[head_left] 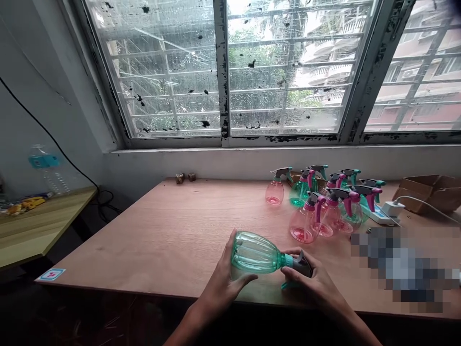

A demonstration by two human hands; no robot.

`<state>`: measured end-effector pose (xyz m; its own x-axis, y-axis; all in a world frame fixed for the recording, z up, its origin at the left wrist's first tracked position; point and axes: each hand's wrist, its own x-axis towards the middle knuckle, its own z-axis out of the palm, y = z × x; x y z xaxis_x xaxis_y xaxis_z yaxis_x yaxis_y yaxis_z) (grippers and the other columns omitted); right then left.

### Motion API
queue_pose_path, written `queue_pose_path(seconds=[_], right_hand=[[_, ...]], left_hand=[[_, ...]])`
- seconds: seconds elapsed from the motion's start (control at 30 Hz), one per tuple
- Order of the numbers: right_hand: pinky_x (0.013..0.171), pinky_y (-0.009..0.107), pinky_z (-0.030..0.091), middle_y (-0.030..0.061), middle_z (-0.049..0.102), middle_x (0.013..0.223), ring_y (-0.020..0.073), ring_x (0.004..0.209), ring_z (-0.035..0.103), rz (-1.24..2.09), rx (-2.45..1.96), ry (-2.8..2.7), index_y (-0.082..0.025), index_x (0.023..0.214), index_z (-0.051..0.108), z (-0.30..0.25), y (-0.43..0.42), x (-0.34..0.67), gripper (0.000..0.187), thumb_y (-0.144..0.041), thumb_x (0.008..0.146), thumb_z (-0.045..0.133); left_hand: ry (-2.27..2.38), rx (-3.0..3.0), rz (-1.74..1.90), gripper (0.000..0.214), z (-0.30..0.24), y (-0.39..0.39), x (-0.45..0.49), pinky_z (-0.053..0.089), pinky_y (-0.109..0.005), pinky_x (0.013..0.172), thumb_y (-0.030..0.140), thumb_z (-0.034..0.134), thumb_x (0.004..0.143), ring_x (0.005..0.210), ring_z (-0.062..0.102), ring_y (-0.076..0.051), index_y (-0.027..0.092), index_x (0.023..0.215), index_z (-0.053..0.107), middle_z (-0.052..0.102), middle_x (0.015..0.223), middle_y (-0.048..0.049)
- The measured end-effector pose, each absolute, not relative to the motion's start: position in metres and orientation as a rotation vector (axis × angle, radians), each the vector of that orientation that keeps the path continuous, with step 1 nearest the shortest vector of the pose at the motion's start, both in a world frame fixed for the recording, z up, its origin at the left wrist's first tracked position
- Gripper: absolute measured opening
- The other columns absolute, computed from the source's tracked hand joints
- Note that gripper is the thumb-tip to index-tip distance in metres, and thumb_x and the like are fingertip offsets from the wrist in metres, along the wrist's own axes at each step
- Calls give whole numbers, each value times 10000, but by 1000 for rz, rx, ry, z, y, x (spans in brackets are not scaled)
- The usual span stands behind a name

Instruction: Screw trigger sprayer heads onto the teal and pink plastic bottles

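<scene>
A clear green spray bottle (256,252) lies on its side in the air just above the table's front edge, its base to the left and its dark grey spray head (301,265) to the right. My left hand (228,274) cups the base end, with the thumb along the lower side. Around the spray head and the collar, my right hand (317,278) has its fingers closed; a green trigger shows below them. Farther back on the right stands a group of several pink and green spray bottles (302,223), with pink or green triggers.
The pinkish wooden table (162,230) runs back to a window wall. Behind the bottles are a power strip with a white plug (392,208) and an open cardboard box (427,192). A blurred-out patch (403,264) covers the right side. Another table (46,226) stands left.
</scene>
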<state>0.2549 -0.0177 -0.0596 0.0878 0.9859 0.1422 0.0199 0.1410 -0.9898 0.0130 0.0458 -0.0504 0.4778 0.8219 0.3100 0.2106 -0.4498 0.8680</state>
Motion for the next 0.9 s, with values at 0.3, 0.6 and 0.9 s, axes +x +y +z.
queue_pose_path(seconds=[0.3, 0.6, 0.9], right_hand=[[603, 283, 528, -6, 648, 711, 194, 654, 607, 1011, -1160, -1276, -189, 1004, 689, -60, -17, 254, 334, -445, 800, 759], [563, 258, 476, -6, 641, 652, 176, 602, 579, 1003, -1158, -1209, -173, 982, 701, -61, -18, 251, 374, -489, 789, 756], [569, 293, 520, 1, 638, 652, 199, 606, 590, 962, -1154, -1159, -175, 958, 714, -57, -21, 244, 422, -528, 737, 778]], left_hand=[[836, 1844, 998, 875, -42, 42, 13, 286, -507, 1187, 389, 751, 822, 1411, 374, -349, 247, 1532, 260, 435, 1496, -141], [877, 1920, 975, 904, -43, 44, 12, 262, -507, 1200, 383, 767, 809, 1442, 326, -336, 284, 1536, 240, 382, 1549, -114], [881, 1872, 989, 921, -45, 43, 14, 229, -524, 1208, 386, 809, 763, 1457, 284, -355, 246, 1518, 300, 370, 1551, -136]])
